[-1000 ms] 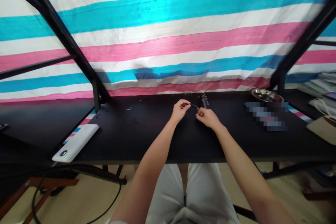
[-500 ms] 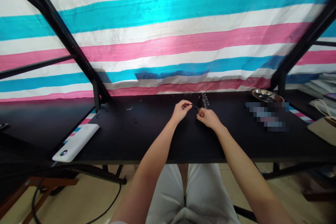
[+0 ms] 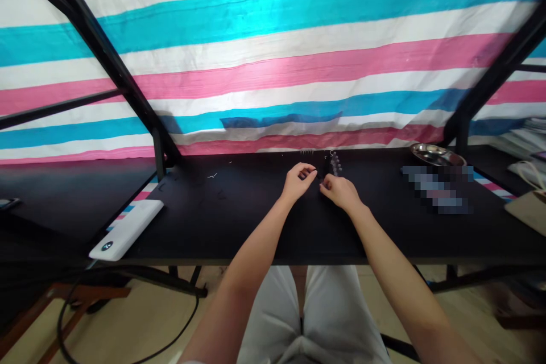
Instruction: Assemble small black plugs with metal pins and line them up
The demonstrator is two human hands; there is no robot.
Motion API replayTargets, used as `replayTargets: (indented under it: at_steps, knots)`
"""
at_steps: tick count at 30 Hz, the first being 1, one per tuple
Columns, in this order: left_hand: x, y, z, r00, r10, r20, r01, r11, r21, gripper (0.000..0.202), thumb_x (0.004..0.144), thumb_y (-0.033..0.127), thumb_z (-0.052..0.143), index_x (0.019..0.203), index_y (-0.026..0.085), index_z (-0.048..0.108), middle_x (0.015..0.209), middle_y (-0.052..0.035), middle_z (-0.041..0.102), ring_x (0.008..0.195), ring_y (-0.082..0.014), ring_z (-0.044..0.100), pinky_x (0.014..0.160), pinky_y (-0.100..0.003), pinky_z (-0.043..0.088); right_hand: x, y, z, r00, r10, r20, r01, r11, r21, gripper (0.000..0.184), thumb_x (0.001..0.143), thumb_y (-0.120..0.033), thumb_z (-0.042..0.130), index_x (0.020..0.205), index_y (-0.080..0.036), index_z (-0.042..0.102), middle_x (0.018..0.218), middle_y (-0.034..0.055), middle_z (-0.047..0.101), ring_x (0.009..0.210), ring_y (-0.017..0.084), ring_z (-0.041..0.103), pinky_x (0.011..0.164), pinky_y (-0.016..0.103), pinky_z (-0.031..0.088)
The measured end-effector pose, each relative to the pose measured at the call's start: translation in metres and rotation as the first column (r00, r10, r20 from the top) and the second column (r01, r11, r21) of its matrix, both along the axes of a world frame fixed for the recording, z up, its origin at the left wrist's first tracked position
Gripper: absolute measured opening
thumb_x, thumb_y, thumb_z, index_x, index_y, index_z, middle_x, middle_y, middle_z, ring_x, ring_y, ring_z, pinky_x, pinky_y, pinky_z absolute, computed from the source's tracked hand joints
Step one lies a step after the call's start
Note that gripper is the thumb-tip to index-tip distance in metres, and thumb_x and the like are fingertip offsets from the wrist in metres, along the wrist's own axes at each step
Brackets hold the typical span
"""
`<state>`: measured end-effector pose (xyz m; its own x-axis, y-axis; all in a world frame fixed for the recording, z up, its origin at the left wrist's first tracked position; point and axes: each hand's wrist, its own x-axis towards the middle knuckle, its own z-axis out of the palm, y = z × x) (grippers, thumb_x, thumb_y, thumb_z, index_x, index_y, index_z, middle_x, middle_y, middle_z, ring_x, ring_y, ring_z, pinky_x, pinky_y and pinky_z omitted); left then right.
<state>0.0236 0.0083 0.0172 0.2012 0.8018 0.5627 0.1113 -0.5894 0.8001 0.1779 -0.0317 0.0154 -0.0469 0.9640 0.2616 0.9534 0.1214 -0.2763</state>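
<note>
Between my hands is a small dark piece (image 3: 318, 174), thin and short, too small for me to tell its kind. My left hand (image 3: 297, 181) pinches its left end with thumb and fingertips. Curled fingers of my right hand (image 3: 339, 190) close on its other end, which they mostly hide. Just behind my right hand lies a row of small, clear, rounded pieces (image 3: 336, 164) on the black table (image 3: 239, 227). Farther back, near the cloth, stands a short row of small pieces (image 3: 307, 152).
A white box-like device (image 3: 128, 230) with a cable lies at the left edge. Toward the back right are a shiny metal dish (image 3: 438, 154) and a blurred-out item (image 3: 439, 189). Thin white scraps (image 3: 212, 175) lie left of centre. Black frame bars slant up both sides before a striped sheet.
My hands have drawn slightly closer together, and less of the dark piece shows between them. The whole view has shifted a little; the other things lie as before.
</note>
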Motion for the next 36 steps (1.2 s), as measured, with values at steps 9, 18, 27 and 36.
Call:
replayTargets:
  at_steps: [9, 18, 27, 36]
  knots:
    - [-0.003, -0.001, 0.003, 0.972, 0.129, 0.196, -0.114, 0.990, -0.085, 0.015, 0.077, 0.030, 0.057, 0.078, 0.016, 0.061, 0.072, -0.0019, 0.060, 0.063, -0.0101, 0.055, 0.062, -0.023, 0.044, -0.005, -0.001, -0.008, 0.936, 0.202, -0.289, -0.097, 0.935, 0.342, 0.025, 0.083, -0.042, 0.048, 0.087, -0.020, 0.060, 0.075, 0.0022, 0.065, 0.058, 0.012, 0.057, 0.057, 0.023, 0.041]
    - [-0.001, -0.002, 0.001, 0.971, 0.118, 0.209, -0.098, 0.990, -0.104, 0.018, 0.079, 0.034, 0.054, 0.078, 0.016, 0.058, 0.071, -0.0016, 0.058, 0.063, -0.0100, 0.055, 0.061, -0.022, 0.045, -0.009, 0.001, -0.011, 0.842, 0.333, -0.424, -0.119, 0.881, 0.458, 0.026, 0.084, -0.042, 0.049, 0.088, -0.018, 0.060, 0.076, 0.0042, 0.063, 0.063, 0.013, 0.059, 0.061, 0.024, 0.047]
    - [0.001, -0.006, 0.001, 0.973, 0.107, 0.207, -0.087, 0.991, -0.103, 0.022, 0.079, 0.038, 0.054, 0.081, 0.017, 0.057, 0.071, -0.0006, 0.055, 0.063, -0.0093, 0.054, 0.059, -0.021, 0.045, -0.011, 0.000, -0.012, 0.844, 0.348, -0.408, -0.103, 0.852, 0.514, 0.027, 0.083, -0.044, 0.052, 0.085, -0.019, 0.061, 0.070, 0.0028, 0.062, 0.059, 0.013, 0.058, 0.059, 0.024, 0.048]
    - [0.001, -0.006, 0.005, 0.957, 0.082, 0.277, -0.031, 0.983, -0.183, 0.022, 0.075, 0.038, 0.060, 0.077, 0.016, 0.056, 0.069, 0.0001, 0.054, 0.059, -0.0078, 0.052, 0.053, -0.019, 0.042, -0.013, 0.001, -0.013, 0.859, 0.340, -0.381, -0.090, 0.835, 0.543, 0.025, 0.083, -0.042, 0.052, 0.084, -0.019, 0.061, 0.067, 0.0018, 0.061, 0.056, 0.012, 0.057, 0.057, 0.024, 0.048]
